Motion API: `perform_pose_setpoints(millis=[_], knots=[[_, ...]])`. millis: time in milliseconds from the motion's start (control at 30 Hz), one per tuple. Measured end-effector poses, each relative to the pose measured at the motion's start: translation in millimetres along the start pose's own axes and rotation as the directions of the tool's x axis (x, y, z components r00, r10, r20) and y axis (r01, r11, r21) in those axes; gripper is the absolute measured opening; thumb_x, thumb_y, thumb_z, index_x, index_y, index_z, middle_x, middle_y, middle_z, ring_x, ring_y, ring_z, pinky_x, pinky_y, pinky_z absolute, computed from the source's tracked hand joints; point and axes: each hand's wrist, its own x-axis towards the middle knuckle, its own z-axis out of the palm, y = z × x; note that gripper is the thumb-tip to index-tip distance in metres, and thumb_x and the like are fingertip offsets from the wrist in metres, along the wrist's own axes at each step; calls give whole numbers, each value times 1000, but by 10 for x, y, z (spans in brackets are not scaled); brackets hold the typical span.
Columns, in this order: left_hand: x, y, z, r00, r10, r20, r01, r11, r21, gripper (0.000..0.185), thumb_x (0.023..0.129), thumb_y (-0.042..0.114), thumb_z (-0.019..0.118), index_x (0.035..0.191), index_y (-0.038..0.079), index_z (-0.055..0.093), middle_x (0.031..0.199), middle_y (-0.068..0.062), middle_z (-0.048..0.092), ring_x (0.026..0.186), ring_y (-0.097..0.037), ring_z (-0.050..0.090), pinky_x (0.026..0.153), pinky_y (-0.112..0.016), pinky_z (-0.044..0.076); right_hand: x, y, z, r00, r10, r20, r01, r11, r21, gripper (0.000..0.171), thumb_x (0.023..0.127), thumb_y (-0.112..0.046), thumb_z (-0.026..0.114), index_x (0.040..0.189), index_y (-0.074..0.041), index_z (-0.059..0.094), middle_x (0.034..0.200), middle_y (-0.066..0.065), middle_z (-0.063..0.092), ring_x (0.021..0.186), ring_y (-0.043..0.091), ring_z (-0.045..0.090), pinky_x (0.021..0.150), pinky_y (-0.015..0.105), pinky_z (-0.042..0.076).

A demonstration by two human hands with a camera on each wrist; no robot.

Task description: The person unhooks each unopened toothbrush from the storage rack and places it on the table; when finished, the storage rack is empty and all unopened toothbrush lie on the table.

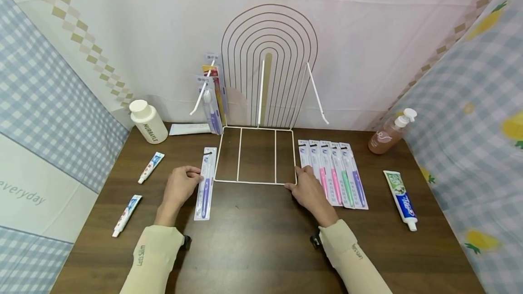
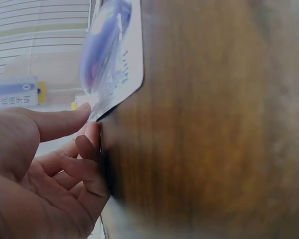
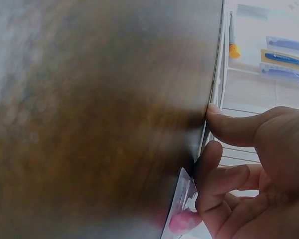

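Note:
My left hand point(image 1: 180, 189) pinches the left edge of a packaged purple toothbrush point(image 1: 205, 196), which lies left of a white wire rack point(image 1: 245, 182). Thumb and fingertips meet at the edge of its pack in the left wrist view. At the rack's front right corner, my right hand point(image 1: 309, 190) holds the wire, thumb at the front bar and curled fingers along the side. Several packaged toothbrushes point(image 1: 336, 178) lie fanned beside that hand, partly covered by it. More packaged toothbrushes point(image 1: 209, 103) hang from the rack's left hook point(image 1: 198, 101).
Two small toothpaste tubes point(image 1: 127, 216) and a white bottle point(image 1: 149, 122) are on the left. A white tube point(image 1: 189, 129) lies behind. A larger toothpaste tube point(image 1: 400, 199) and a pump bottle point(image 1: 386, 136) are on the right. Two other hooks point(image 1: 316, 90) jut forward.

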Motion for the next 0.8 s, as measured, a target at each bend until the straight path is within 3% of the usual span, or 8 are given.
perform_pose_setpoints(millis=[100, 200, 333, 433, 533, 800], knots=[[-7, 17, -7, 1000, 17, -6, -17, 1000, 1, 28, 96, 20, 80, 121, 11, 87, 97, -2, 87, 88, -18, 78, 81, -35, 57, 3, 1, -12, 1000, -1, 3, 1, 1000, 5, 82, 100, -33, 90, 160, 12, 57, 142, 34, 63, 100, 38, 71, 93, 60, 62], [-27, 136, -24, 998, 57, -21, -57, 998, -37, 30, 98, 19, 79, 125, 6, 84, 96, -4, 86, 84, -14, 76, 76, -30, 56, 1, 17, -24, 1000, 12, 3, -12, 1000, 11, 82, 99, -31, 91, 160, 12, 57, 142, 34, 63, 96, 37, 69, 91, 59, 62], [-163, 578, -151, 997, 79, -22, -82, 987, -141, 37, 105, 15, 75, 136, -6, 76, 111, -22, 85, 79, -16, 73, 68, -25, 55, -3, 31, -34, 1000, 21, 3, -21, 1000, 12, 83, 100, -32, 91, 161, 12, 56, 142, 34, 63, 94, 34, 67, 90, 58, 62], [-243, 911, -269, 997, 74, -35, -79, 979, -189, 40, 111, 13, 71, 145, -9, 71, 130, -33, 79, 78, -18, 75, 66, -22, 55, -2, 18, -26, 1000, 10, 8, -10, 1000, 14, 83, 101, -33, 90, 161, 12, 55, 143, 34, 62, 95, 34, 68, 91, 58, 62], [-172, 1072, -331, 993, 93, -75, -107, 972, -210, 41, 115, 12, 68, 150, -8, 68, 139, -35, 76, 75, -16, 76, 66, -19, 55, -2, 6, -11, 1000, 8, 11, -8, 1000, 20, 83, 100, -34, 90, 162, 12, 55, 143, 33, 62, 97, 35, 68, 92, 58, 62], [82, 1448, -443, 965, 153, -212, -214, 929, -303, 41, 114, 9, 67, 153, -5, 67, 143, -32, 75, 67, 9, 62, 70, -12, 54, -13, 10, -10, 1000, 8, 6, -8, 1000, 19, 84, 100, -34, 90, 162, 11, 55, 145, 34, 63, 99, 35, 71, 93, 58, 63]])
